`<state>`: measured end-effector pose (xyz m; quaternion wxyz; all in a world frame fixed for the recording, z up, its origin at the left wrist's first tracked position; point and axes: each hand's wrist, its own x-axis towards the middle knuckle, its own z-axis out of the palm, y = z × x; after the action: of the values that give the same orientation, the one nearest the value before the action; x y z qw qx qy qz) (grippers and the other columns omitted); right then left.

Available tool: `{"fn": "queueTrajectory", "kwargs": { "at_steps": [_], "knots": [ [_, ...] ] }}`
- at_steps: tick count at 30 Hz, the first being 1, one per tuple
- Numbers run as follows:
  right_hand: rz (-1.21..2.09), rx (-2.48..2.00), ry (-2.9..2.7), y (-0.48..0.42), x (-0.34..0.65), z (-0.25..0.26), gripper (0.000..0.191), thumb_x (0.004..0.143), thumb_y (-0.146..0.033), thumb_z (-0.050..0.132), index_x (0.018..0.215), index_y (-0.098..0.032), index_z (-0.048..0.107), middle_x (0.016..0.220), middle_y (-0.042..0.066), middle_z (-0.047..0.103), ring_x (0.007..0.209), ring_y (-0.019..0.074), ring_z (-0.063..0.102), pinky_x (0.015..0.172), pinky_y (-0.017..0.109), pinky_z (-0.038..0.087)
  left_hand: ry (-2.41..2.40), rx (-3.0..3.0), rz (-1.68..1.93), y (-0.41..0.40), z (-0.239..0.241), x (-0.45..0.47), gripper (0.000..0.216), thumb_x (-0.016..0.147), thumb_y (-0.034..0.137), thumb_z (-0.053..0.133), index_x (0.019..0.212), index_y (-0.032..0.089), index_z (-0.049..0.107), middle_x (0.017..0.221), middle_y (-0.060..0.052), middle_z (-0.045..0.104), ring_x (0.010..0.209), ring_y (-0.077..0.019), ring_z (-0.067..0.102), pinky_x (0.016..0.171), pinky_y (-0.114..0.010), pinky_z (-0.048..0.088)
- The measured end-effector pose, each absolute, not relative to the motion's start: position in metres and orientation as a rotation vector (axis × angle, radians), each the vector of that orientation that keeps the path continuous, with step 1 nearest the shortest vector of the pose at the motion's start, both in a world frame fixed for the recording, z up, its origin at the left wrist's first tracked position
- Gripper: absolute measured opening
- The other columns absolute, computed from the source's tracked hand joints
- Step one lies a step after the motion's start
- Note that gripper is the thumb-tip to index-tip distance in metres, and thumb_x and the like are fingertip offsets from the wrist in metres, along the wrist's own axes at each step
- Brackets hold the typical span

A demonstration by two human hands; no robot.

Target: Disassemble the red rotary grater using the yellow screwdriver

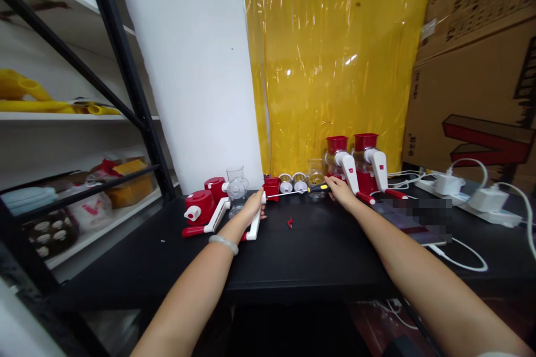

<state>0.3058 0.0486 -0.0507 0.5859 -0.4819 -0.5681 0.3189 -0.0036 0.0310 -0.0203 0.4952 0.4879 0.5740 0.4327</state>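
My left hand [252, 207] is closed around a white crank handle [254, 227] with a red grip, held just above the black table. In my right hand [341, 194] is a screwdriver [320, 188] with a black and yellow handle. Its long shaft points left, and the tip meets the white crank's upper end beside my left fingers. A small red part [290, 223] lies on the table below the shaft. Behind the shaft stand a red piece [272, 187], two round grater drums [286, 185] and a clear housing [315, 170].
Red grater bases [199, 206] and another crank [218, 215] sit left. Two assembled rotary graters [337, 159] stand right, near a tablet [402, 223], a power strip [489, 213] and cables. A cardboard box [473, 83] and shelving [125, 67] flank the black table [318, 262].
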Motion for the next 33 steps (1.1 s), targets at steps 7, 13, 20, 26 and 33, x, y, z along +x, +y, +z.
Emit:
{"fn": "queueTrajectory", "kwargs": {
  "at_steps": [7, 13, 20, 26, 33],
  "knots": [
    [0.983, -0.932, -1.048, 0.045, 0.296, -0.046, 0.029, 0.067, -0.04, 0.076, 0.082, -0.022, 0.059, 0.073, -0.002, 0.06, 0.053, 0.0091, 0.052, 0.047, 0.022, 0.042, 1.401, 1.181, 1.056, 0.029, -0.021, -0.004, 0.039, 0.098, 0.057, 0.045, 0.095, 0.02, 0.055, 0.057, 0.006, 0.046, 0.042, -0.0108, 0.043, 0.053, -0.027, 0.049],
    [0.919, -1.015, -1.099, 0.044, 0.3, -0.043, 0.038, 0.082, -0.06, 0.06, 0.077, -0.023, 0.055, 0.056, -0.002, 0.056, 0.043, 0.0129, 0.051, 0.043, 0.026, 0.041, 1.4, 1.192, 1.045, 0.028, -0.021, -0.003, 0.039, 0.1, 0.055, 0.042, 0.101, 0.02, 0.057, 0.056, 0.004, 0.046, 0.043, -0.0122, 0.043, 0.054, -0.029, 0.049],
    [0.774, -1.096, -1.252, 0.049, 0.307, -0.05, 0.054, 0.074, -0.077, 0.063, 0.074, -0.024, 0.056, 0.037, -0.006, 0.039, 0.033, 0.0121, 0.037, 0.038, 0.028, 0.035, 1.395, 1.2, 1.036, 0.031, -0.025, -0.004, 0.041, 0.096, 0.059, 0.048, 0.101, 0.02, 0.057, 0.057, 0.005, 0.047, 0.042, -0.0118, 0.044, 0.053, -0.028, 0.05],
    [0.91, -1.005, -1.083, 0.046, 0.3, -0.046, 0.028, 0.072, -0.045, 0.073, 0.079, -0.022, 0.058, 0.059, -0.005, 0.056, 0.043, 0.008, 0.044, 0.045, 0.024, 0.042, 1.388, 1.209, 1.029, 0.033, -0.025, -0.003, 0.039, 0.099, 0.056, 0.042, 0.099, 0.019, 0.055, 0.056, 0.006, 0.046, 0.041, -0.0108, 0.043, 0.051, -0.026, 0.049],
    [0.908, -0.972, -1.09, 0.049, 0.303, -0.047, 0.028, 0.072, -0.047, 0.07, 0.078, -0.023, 0.058, 0.067, -0.002, 0.059, 0.049, 0.0112, 0.05, 0.047, 0.026, 0.045, 1.363, 1.225, 1.027, 0.031, -0.024, -0.002, 0.041, 0.097, 0.059, 0.047, 0.094, 0.02, 0.057, 0.056, 0.004, 0.046, 0.043, -0.0116, 0.044, 0.052, -0.027, 0.048]
  ]
}}
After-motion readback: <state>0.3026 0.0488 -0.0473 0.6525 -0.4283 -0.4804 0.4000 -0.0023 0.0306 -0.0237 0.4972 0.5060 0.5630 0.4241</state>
